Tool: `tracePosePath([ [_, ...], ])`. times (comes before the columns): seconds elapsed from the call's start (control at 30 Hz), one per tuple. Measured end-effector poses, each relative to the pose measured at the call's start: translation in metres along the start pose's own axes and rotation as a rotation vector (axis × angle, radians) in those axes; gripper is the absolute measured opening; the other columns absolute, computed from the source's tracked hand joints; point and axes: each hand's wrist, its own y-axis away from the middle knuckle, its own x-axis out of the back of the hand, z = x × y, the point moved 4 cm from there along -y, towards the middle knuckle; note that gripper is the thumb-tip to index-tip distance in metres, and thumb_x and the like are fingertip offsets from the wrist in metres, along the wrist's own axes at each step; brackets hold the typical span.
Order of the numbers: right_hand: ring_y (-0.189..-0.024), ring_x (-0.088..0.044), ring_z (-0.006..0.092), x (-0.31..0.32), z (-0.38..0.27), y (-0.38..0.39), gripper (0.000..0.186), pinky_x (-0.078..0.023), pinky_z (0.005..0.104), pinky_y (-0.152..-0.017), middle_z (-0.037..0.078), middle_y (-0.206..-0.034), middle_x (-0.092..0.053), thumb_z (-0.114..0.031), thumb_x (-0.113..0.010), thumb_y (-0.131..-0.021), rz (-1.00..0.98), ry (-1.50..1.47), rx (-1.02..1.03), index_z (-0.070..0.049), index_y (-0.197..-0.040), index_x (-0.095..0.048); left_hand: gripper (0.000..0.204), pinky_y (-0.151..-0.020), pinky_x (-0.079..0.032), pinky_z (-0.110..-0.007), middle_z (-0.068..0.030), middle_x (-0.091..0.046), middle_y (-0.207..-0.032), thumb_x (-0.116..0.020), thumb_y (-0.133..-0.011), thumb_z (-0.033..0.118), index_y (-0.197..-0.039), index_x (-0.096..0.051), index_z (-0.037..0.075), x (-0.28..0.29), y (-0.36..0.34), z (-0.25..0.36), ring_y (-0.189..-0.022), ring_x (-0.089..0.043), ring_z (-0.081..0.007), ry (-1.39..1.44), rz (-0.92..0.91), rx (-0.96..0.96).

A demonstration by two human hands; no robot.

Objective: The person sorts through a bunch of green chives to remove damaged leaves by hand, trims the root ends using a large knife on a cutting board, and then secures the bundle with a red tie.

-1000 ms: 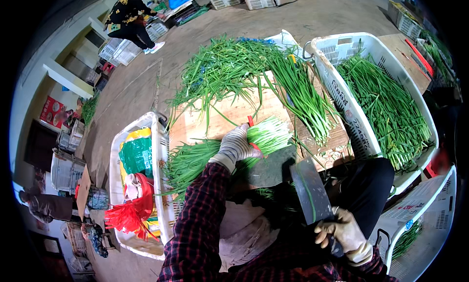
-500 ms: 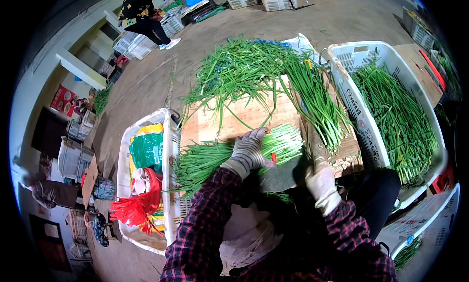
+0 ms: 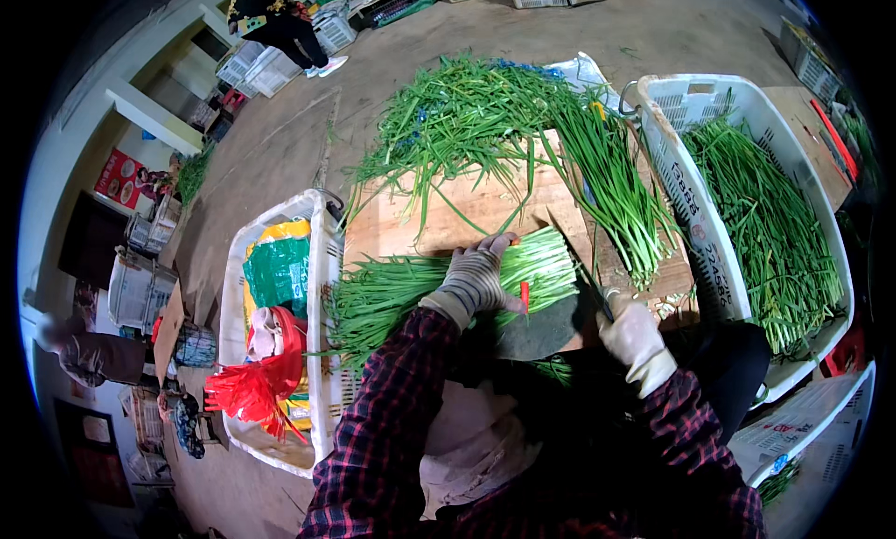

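My left hand [image 3: 471,282], in a striped work glove, presses down on a bunch of garlic chives [image 3: 546,264] and wraps its fingers over it. A red tie [image 3: 525,296] shows beside the thumb. The pale stem ends point right, and the green leaves spread left. In my gloved right hand [image 3: 638,336] is a knife [image 3: 586,270], its dark blade slanting away and left close by the stem ends. Under the bunch lie a wooden board [image 3: 392,224] and a dark pad [image 3: 546,329]. A second bunch [image 3: 611,194] rests on the board's right side.
Loose chives [image 3: 457,110] are heaped at the board's far side. A white crate [image 3: 322,352] with bags and red ties stands left. Another crate [image 3: 681,180] full of chives stands right. A person [image 3: 266,21] stands far left, near stacked crates.
The knife has turned and moved left, its blade now slanting beside the stem ends. My right hand has shifted slightly right and away. My left hand keeps its hold on the bunch.
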Motion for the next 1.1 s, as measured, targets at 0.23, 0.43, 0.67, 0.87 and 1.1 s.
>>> tracePosePath([
  [0.23,-0.084,-0.068,0.0244,0.014,0.035,-0.057,0.046,-0.053,0.0354,-0.072,0.010,-0.083,-0.070,-0.024,-0.063,-0.085,-0.112,0.699,-0.243,-0.004,-0.125,-0.056,0.116,-0.107,-0.034,-0.046,-0.0183,-0.053,-0.132,-0.091,-0.042,0.051,-0.139,-0.039,0.014,0.000,0.002,-0.007,-0.127,-0.047,-0.0364,0.023,0.019,0.009],
  [0.43,-0.079,-0.065,0.0297,-0.028,-0.061,-0.033,0.015,-0.053,0.0420,-0.067,0.010,-0.086,-0.065,-0.017,-0.066,-0.080,0.058,0.322,0.281,-0.012,-0.094,-0.071,0.116,-0.109,-0.032,-0.045,-0.0181,-0.052,-0.134,-0.091,-0.043,0.052,-0.140,-0.038,0.014,-0.001,-0.003,-0.003,-0.128,-0.046,-0.0369,0.040,-0.010,-0.021],
  [0.67,-0.082,-0.065,0.0266,-0.044,-0.071,-0.048,0.012,-0.053,0.0378,-0.065,0.007,-0.085,-0.064,-0.015,-0.063,-0.078,0.119,0.409,0.473,-0.010,-0.088,-0.066,0.115,-0.109,-0.033,-0.045,-0.0191,-0.052,-0.134,-0.091,-0.043,0.050,-0.139,-0.040,0.012,-0.001,-0.007,0.001,-0.128,-0.046,-0.0376,0.079,-0.044,-0.017],
  [0.87,-0.072,-0.067,0.0307,-0.047,-0.065,-0.059,0.007,-0.054,0.0419,-0.062,0.011,-0.083,-0.066,-0.011,-0.058,-0.081,-0.027,0.431,0.419,-0.009,-0.086,-0.064,0.119,-0.109,-0.032,-0.045,-0.0194,-0.050,-0.137,-0.091,-0.042,0.051,-0.141,-0.038,0.011,0.002,-0.006,-0.003,-0.129,-0.046,-0.0373,0.076,-0.064,0.006],
  [1.1,-0.071,-0.067,0.0345,-0.063,-0.021,-0.072,0.014,-0.055,0.0434,-0.064,0.016,-0.072,-0.066,-0.023,-0.063,-0.088,0.162,0.192,0.134,-0.009,-0.086,-0.065,0.120,-0.110,-0.032,-0.044,-0.0196,-0.049,-0.137,-0.092,-0.041,0.052,-0.141,-0.039,0.009,-0.001,-0.010,-0.001,-0.130,-0.044,-0.0367,0.068,-0.061,0.008],
])
